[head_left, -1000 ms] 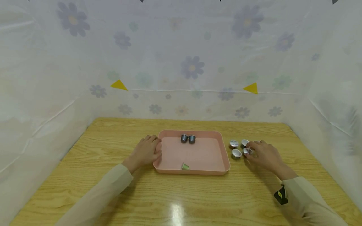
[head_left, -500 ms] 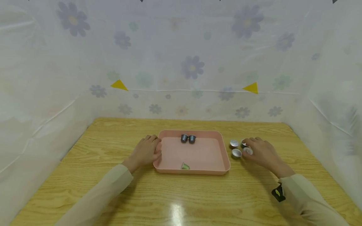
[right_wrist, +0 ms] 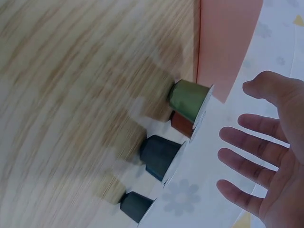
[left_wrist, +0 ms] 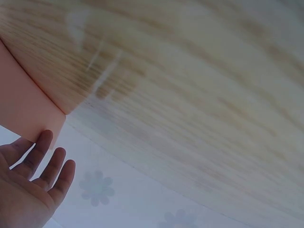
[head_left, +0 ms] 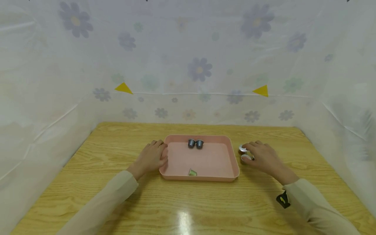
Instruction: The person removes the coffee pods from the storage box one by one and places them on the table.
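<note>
The left hand (head_left: 151, 156) rests at the left edge of a pink tray (head_left: 202, 163); in the left wrist view, its nearly straight fingers touch the outer wall. Inside the tray, two dark grey coffee capsules (head_left: 195, 144) lie at the back and a green capsule (head_left: 192, 172) at the front. Over a cluster of capsules right of the tray hovers the right hand (head_left: 264, 160), fingers spread and nothing held. The right wrist view shows that cluster lids up: a green capsule (right_wrist: 189, 99), a brown one (right_wrist: 181, 123) and two dark ones (right_wrist: 159, 153). The hand partly hides them from the head view.
A wooden table (head_left: 182, 205) bears everything. Behind it hangs a white floral sheet (head_left: 176, 58) with two yellow triangles, and more sheeting closes off both sides.
The right hand has moved left across the capsule cluster, from the right-hand capsules to those nearer the tray. The left hand and the capsules inside the tray have stayed put.
</note>
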A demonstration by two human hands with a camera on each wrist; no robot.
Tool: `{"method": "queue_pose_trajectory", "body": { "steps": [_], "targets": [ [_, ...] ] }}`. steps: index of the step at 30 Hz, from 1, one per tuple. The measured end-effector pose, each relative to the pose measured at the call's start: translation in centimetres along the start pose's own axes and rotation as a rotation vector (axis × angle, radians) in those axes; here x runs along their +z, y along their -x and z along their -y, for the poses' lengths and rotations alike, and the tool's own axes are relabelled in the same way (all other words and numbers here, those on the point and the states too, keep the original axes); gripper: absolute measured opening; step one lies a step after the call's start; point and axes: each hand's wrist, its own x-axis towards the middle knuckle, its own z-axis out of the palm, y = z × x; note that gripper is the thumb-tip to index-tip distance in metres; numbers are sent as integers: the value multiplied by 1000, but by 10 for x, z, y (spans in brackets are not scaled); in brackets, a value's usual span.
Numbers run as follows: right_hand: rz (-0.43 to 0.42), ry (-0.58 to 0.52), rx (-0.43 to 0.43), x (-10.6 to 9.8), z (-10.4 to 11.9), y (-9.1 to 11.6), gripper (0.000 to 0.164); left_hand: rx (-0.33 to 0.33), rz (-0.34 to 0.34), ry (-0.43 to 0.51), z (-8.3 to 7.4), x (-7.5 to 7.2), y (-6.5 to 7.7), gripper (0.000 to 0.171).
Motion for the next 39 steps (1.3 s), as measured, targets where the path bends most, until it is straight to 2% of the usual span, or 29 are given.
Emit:
{"method": "queue_pose_trajectory", "body": {
  "steps": [9,15,26,39],
  "targets": [
    [-42,-7,-75,6,12,-9,33,5,-6,-2,0,0,0,43],
    [-66,26,-137,12,20,-13,34,0,3,4,0,-1,-1,44],
    [8,57,-211,12,44,-22,40,-1,-1,6,1,0,-1,44],
    [23,72,-288,22,64,-32,39,-7,11,11,0,-1,-1,44]
  ]
}}
